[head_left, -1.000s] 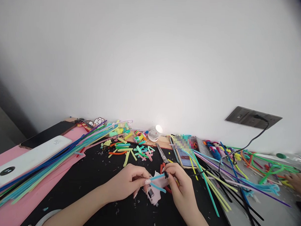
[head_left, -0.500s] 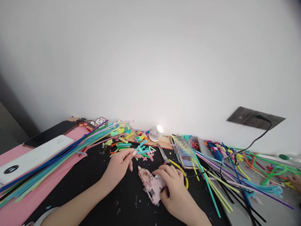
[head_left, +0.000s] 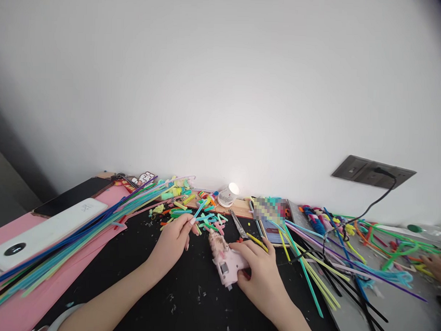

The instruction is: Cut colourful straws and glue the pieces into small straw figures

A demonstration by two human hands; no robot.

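Observation:
A pink hot glue gun [head_left: 226, 262] is gripped by its handle in my right hand [head_left: 258, 270], its stained nozzle end pointing up and away toward the cut pieces. My left hand [head_left: 176, 237] pinches a short light-blue pipe cleaner piece [head_left: 200, 209] between thumb and fingertips, its free end pointing up. Just beyond both hands lies a pile of short cut pipe cleaner pieces [head_left: 209, 219] in teal, pink and blue. Scissors [head_left: 239, 225] with orange and yellow handles lie beyond my right hand, which partly hides the handles.
Long pipe cleaners lie left [head_left: 106, 224] and right [head_left: 311, 272]. A paper cup [head_left: 228, 195] stands by the wall near a phone [head_left: 276, 233]. A white power bank [head_left: 48, 232] rests on pink paper. A black cord [head_left: 373, 205] runs to the socket [head_left: 374, 172]. Another person's hand [head_left: 436, 265] shows at right.
My right hand has lifted the glue gun off the black surface and turned its nozzle upward. My left hand has shifted slightly left and down, still pinching the blue piece.

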